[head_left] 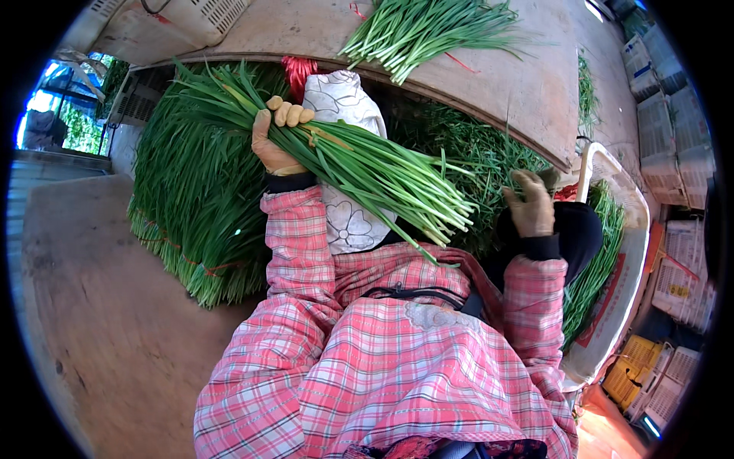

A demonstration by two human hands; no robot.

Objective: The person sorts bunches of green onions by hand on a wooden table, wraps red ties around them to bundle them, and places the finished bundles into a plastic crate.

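Note:
My left hand, in a tan glove, is wrapped round the leafy part of a bunch of garlic chives. The bunch slants across my lap, its pale cut stems pointing right and its dark leaves to the upper left. To the right of those stem ends my gloved right hand is raised near my knee, slightly blurred. Its fingers are apart and curved, with nothing visible in them. Under the bunch lies a white floral cloth, with red tie string at its top.
Stacked, tied chives stand on my left. A loose bunch of chives lies on the wooden table ahead. Loose green leaves fill the space below its edge. A white crate with more chives stands right; plastic baskets line the far right.

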